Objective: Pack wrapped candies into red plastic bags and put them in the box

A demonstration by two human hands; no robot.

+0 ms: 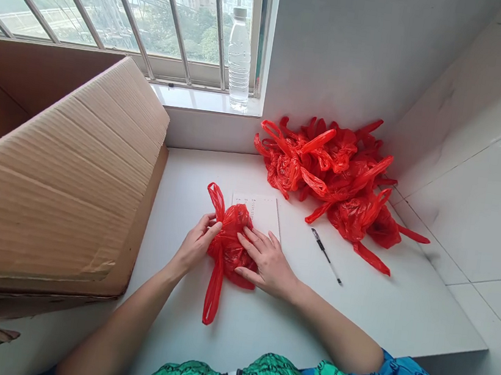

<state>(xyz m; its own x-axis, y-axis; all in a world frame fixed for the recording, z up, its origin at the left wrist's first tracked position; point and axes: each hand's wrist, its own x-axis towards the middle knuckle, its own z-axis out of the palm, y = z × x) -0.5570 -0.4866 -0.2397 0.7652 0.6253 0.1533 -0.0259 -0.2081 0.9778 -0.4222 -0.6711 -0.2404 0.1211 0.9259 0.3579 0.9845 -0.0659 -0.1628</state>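
In front of me on the white table lies a red plastic bag [235, 253], gathered at its neck, with its two handle loops sticking out up and down. My left hand [200, 239] pinches the gathered neck between thumb and fingers. My right hand [266, 262] rests on the full part of the bag, fingers stretched and spread over it. What the bag contains cannot be made out. Partly under the bag lies a sheet of paper [268, 211] with small printed or written marks. A black-and-clear pen [327, 256] lies to the right of my right hand.
Several knotted red plastic bags [331, 167] form a pile against the back wall. On the left stands a large open cardboard box [71, 176], its flap leaning outward. A clear water bottle [239, 60] stands on the sill of the barred window. The white table [381, 315] ends at front right.
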